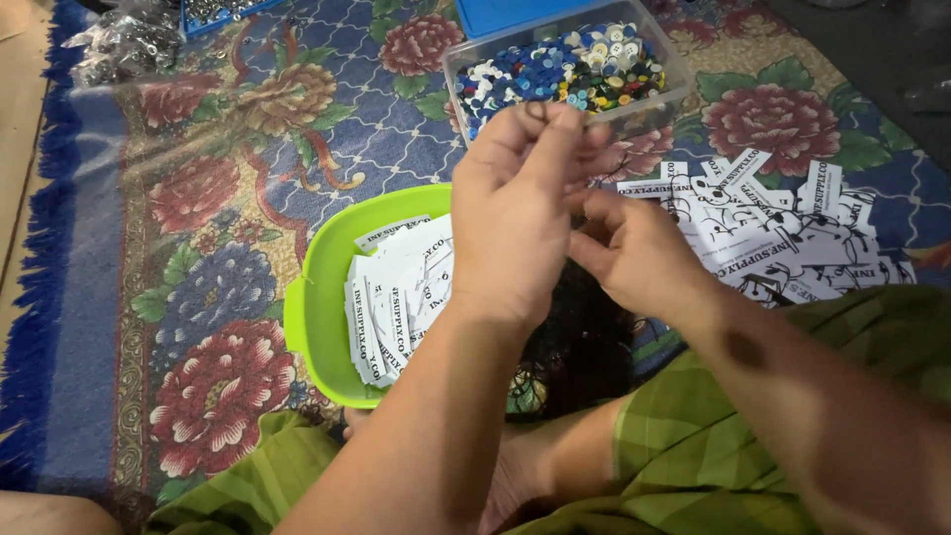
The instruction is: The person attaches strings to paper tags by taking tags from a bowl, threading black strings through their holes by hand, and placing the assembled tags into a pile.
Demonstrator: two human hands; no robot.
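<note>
Floor — blue floral woven rug [198, 198], fringed at the left edge. On it: clear plastic tub of mixed coloured buttons [565, 69]; lime-green plastic tray [322, 297] of white printed paper tags [396, 297]; loose heap of like tags [773, 228]. Left hand [515, 218] and right hand [634, 258] meet above the tray's right edge — fingers pinched together; item gripped too small to tell.

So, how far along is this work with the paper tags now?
Looks done: a stack of white tags in the green tray. In hand: the left hand and right hand pinch something small and hidden. Left: loose tags on the rug, buttons in the clear box.
</note>
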